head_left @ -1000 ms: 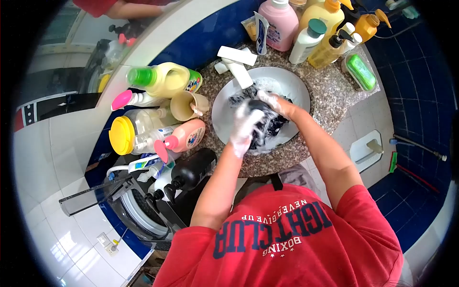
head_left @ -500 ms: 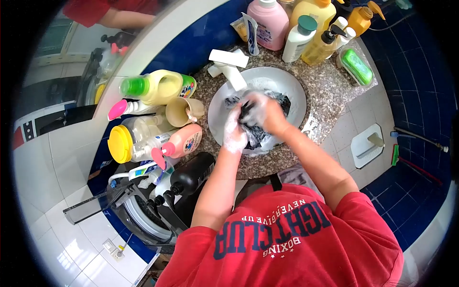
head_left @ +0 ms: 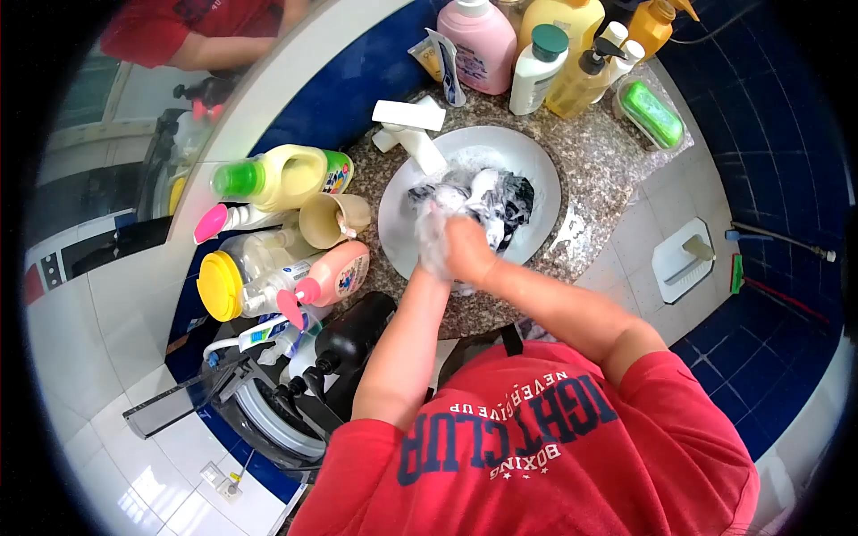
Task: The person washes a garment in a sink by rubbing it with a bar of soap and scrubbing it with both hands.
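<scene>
A white washbasin (head_left: 547, 179) holds a bunched black-and-white cloth (head_left: 514, 201) covered in soap suds. My left hand (head_left: 433, 243) is at the basin's near side, coated in foam and blurred, so its fingers do not show clearly. Pressed against it is my right hand (head_left: 470, 248), with bent fingers closed on the side facing the left hand. What lies between the two hands is hidden. The cloth sits just beyond them, and I cannot tell whether either hand touches it. A white tap (head_left: 420, 147) reaches over the basin's far left rim.
Left of the basin stand a yellow detergent bottle (head_left: 295, 176), a beige cup (head_left: 332, 221), a pink pump bottle (head_left: 340, 272) and a yellow-lidded jar (head_left: 221, 286). Several bottles, including a pink one (head_left: 478, 49), line the back. A green soap (head_left: 651, 114) lies in its dish at right.
Both hands have shifted down toward the basin's near edge and come together. More of the sudsy cloth now shows beyond them. The view has moved slightly.
</scene>
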A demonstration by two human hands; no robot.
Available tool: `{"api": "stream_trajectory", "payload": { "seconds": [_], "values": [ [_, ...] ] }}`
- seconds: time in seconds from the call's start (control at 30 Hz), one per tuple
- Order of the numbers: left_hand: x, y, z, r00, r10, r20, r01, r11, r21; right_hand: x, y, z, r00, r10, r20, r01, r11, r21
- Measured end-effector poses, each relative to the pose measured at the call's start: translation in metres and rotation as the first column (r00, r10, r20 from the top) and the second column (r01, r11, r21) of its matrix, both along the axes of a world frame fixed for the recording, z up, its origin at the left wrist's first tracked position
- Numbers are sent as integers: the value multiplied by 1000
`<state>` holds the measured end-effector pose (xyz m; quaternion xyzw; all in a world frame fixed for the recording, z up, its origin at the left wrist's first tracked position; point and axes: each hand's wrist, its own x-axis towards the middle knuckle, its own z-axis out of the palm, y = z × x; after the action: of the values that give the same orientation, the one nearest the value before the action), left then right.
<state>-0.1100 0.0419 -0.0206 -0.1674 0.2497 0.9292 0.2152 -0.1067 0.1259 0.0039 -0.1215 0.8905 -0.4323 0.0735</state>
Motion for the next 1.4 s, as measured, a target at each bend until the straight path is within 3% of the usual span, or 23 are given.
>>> {"api": "stream_trajectory", "payload": {
  "seconds": [0.03, 0.1, 0.23, 0.27, 0.3, 0.33, 0.37, 0.43, 0.47, 0.57, 0.67, 0.77, 0.8, 0.87, 0.97, 1.03, 1.1, 1.17, 1.23, 1.3, 1.33, 1.37, 1.4],
  "values": [
    [7, -1, -11, 998, 13, -53, -7, 994, 114, -9, 6, -18, 998, -56, 43, 52, 995, 87],
    [-6, 23, 11, 989, 119, 86, -93, 961, -262, -44, 31, -41, 959, -211, 190, 205, 977, 53],
    [-5, 19, 35, 902, 222, 371, -176, 972, -152, -32, 15, -10, 982, -178, 66, 177, 984, 19],
    [-5, -13, -44, 982, -124, -143, 65, 931, -360, -18, 6, -1, 990, -75, 121, 72, 997, 29],
    [-9, -24, -11, 753, -655, -68, 206, 332, -920, -11, 0, -9, 990, -76, 116, 73, 997, 31],
    [-3, -18, -12, 954, -295, -60, 216, 810, -545, -3, -8, -22, 997, -21, 69, 22, 1000, -17],
    [6, -9, -15, 983, 48, 177, -43, 999, -28, 4, -12, -36, 999, 37, 22, -36, 997, -63],
    [-2, 22, 70, 921, 173, 349, -88, 965, -247, -26, 12, -53, 977, -147, 153, 135, 987, 85],
    [6, -9, 13, 995, -78, 55, 92, 945, -315, -49, 27, -38, 918, -179, 353, 143, 982, 125],
    [6, -1, 40, 997, -10, 81, 48, 874, -484, -76, 53, -21, 904, 20, 428, 19, 996, -87],
    [-1, -3, 42, 855, -488, 176, 171, -56, -984, -80, 55, -30, 709, 232, 666, 232, 815, -531],
    [-7, -23, 6, 799, -601, 28, 2, -43, -999, -74, 60, -43, 623, 435, 650, 294, 640, -710],
    [-5, -9, 44, 964, -263, -31, 85, 419, -904, -69, 68, -31, 548, 520, 655, 264, 636, -725],
    [-11, -11, 70, 997, -33, -67, -19, 759, -651, -59, 74, -26, 630, 454, 630, -77, 844, -531],
    [-5, -14, 70, 953, 298, -51, -286, 832, -475, -51, 81, -40, 687, 458, 565, -400, 887, -232],
    [-5, -23, 59, 934, 344, 97, -306, 910, -281, -51, 90, -35, 636, 383, 670, -78, 895, -439],
    [9, -17, 59, 967, 162, -195, -237, 849, -472, -41, 88, -26, 643, 367, 672, 557, 376, -740],
    [15, -27, 6, 939, 260, 224, -226, 960, -166, -42, 86, -33, 723, 317, 614, 563, 246, -789],
    [14, -11, 15, 965, 140, 222, -100, 978, -182, -45, 59, -38, 600, 169, 782, 795, -21, -606],
    [17, -4, 27, 962, 178, 208, -132, 967, -218, -29, 41, -29, 772, 39, 635, 574, 386, -722],
    [11, -8, 18, 948, 202, 246, -137, 956, -258, -21, 29, -21, 971, -3, 239, 153, 774, -615],
    [7, -13, 9, 933, 225, 281, -139, 945, -297, -7, 24, -13, 989, 81, 121, 7, 805, -593],
    [5, -15, 5, 968, 63, 242, -19, 984, -178, 4, 19, 6, 982, 163, -101, -170, 983, -66]
  ]
}}
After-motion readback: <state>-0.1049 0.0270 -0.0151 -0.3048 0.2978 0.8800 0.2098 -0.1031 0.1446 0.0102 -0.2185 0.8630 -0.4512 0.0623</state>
